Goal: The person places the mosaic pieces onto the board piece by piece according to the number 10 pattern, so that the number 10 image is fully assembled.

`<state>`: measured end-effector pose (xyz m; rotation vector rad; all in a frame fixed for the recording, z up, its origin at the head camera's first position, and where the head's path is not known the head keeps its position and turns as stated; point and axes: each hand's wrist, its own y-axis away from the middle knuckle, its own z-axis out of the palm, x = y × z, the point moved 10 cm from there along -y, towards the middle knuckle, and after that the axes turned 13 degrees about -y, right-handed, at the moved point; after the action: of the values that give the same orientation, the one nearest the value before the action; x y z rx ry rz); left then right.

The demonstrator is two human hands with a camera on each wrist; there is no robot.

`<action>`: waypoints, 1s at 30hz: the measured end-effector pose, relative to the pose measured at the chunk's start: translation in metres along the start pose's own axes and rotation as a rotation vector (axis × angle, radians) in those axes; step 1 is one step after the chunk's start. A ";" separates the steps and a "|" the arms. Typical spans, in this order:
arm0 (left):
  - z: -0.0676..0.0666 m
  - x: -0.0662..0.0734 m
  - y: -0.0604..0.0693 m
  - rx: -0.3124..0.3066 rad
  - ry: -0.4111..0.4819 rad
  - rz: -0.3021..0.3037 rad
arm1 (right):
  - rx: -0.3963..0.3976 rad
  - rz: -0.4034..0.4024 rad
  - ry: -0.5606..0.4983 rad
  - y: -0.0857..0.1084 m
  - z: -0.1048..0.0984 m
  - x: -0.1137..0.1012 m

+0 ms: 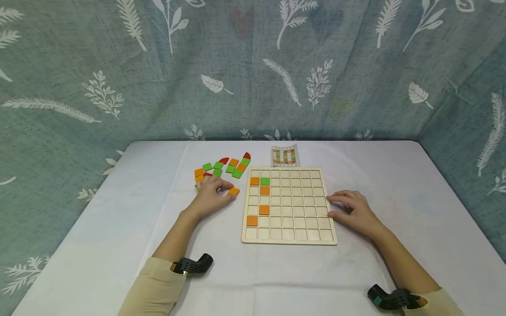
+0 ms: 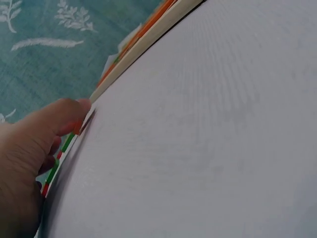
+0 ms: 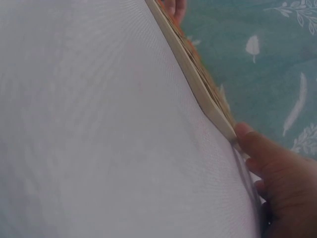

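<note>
Beside the pale, square wooden grid board (image 1: 286, 200), the left hand (image 1: 211, 195) pinches an orange square tile (image 1: 234, 192) and the right hand (image 1: 356, 211), fingers parted, touches the board's edge.

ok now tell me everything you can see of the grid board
The grid board is flat, squarish and pale tan, wooden by its look, with a plain rim around rows of shallow square cells. Four orange tiles and one green tile sit in its two leftmost columns, as the head view shows it; the other cells are bare. It lies flat on the white-covered table, and the person's right hand touches its right edge with thumb and fingertip.
</note>
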<state>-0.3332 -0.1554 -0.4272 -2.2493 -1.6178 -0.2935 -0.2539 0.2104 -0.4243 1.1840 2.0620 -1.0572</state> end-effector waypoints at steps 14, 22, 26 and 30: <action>-0.001 0.036 0.006 -0.007 0.071 0.142 | -0.001 -0.005 0.004 0.000 0.000 0.000; 0.000 0.071 0.009 -0.023 0.121 0.259 | -0.001 -0.007 0.004 -0.001 -0.001 -0.001; 0.003 0.087 0.011 -0.043 0.131 0.303 | -0.005 0.000 0.006 -0.001 0.000 -0.001; 0.008 0.102 0.014 -0.070 0.127 0.351 | -0.009 0.004 0.001 -0.001 0.001 -0.003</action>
<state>-0.2870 -0.0673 -0.3998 -2.4582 -1.1403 -0.3941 -0.2531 0.2085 -0.4225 1.1840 2.0622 -1.0441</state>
